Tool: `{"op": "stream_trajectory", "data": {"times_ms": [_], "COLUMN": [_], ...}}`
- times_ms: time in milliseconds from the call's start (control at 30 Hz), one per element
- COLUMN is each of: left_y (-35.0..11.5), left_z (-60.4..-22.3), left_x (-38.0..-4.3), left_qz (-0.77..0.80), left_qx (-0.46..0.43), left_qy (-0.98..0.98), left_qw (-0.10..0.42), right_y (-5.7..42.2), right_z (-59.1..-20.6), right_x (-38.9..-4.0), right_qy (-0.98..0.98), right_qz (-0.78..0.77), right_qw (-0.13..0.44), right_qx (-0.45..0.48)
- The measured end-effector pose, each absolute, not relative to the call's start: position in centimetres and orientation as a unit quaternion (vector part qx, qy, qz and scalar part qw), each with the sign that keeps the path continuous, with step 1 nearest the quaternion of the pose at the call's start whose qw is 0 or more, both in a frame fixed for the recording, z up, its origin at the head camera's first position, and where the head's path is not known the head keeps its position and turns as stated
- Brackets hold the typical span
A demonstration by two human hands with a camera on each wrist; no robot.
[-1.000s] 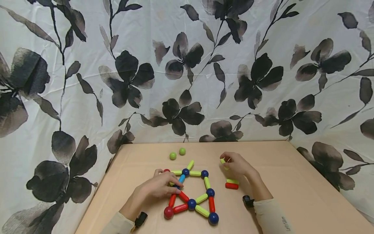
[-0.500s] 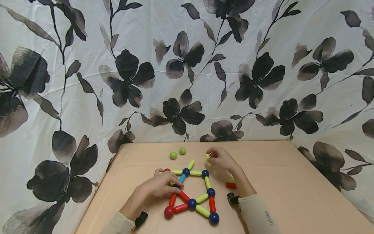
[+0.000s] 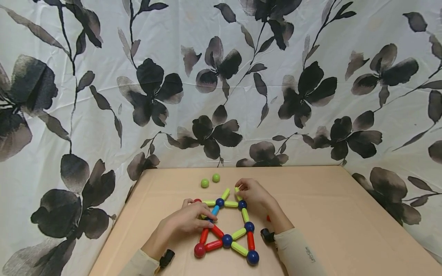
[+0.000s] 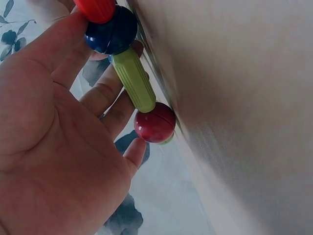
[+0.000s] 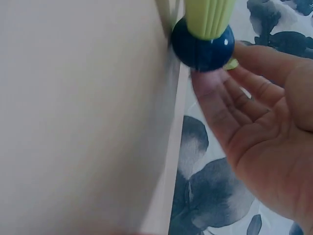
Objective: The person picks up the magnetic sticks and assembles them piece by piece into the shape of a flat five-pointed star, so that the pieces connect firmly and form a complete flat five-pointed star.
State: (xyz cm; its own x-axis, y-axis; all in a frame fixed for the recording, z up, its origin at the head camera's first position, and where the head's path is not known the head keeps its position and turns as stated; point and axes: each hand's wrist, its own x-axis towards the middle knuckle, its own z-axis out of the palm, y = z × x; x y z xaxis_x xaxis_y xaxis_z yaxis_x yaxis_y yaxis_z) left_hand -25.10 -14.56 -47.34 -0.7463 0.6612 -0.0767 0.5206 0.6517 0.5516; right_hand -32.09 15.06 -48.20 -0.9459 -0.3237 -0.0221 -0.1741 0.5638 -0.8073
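Note:
A flat frame of ribbed magnetic sticks and balls lies on the table, with a red ball (image 3: 199, 250) at its near left corner. My left hand (image 3: 186, 219) pinches a blue ball (image 4: 112, 32) on the frame's left side. From that ball a yellow-green stick (image 4: 134, 81) runs to another red ball (image 4: 155, 122) near the little finger. At the far right corner my right hand (image 3: 256, 194) pinches a loose yellow-green stick (image 3: 237, 193), its near end at the corner blue ball (image 3: 242, 204). In the right wrist view, this blue ball (image 5: 203, 49) hides most of the held stick.
Two green balls (image 3: 210, 180) lie beyond the frame. A red stick (image 3: 268, 218) is mostly hidden behind my right forearm. The table (image 3: 345, 230) ends at a floral cloth (image 3: 262, 96) hanging behind and at the sides.
My right hand has carried the yellow-green stick leftward from the right side to the far right blue ball. The left hand stays in place on the frame.

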Motion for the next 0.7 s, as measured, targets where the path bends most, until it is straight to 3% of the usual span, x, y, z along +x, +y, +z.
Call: {"op": "stream_trajectory", "data": {"times_ms": [467,700], "left_y": [-14.6,-14.5], "left_z": [-47.2,-47.2], "left_x": [-25.0,-24.9], "left_qz": [0.257,0.258], "left_qx": [0.326,0.327], "left_qy": [0.9,0.898], "left_qw": [0.136,0.14], "right_y": [14.5,13.6], "right_z": [-48.5,-47.5], "right_x": [-32.5,-33.4], "right_qy": [0.895,0.922], "right_qz": [-0.412,-0.358], "right_qw": [0.095,0.045], "right_qx": [-0.144,-0.14]}}
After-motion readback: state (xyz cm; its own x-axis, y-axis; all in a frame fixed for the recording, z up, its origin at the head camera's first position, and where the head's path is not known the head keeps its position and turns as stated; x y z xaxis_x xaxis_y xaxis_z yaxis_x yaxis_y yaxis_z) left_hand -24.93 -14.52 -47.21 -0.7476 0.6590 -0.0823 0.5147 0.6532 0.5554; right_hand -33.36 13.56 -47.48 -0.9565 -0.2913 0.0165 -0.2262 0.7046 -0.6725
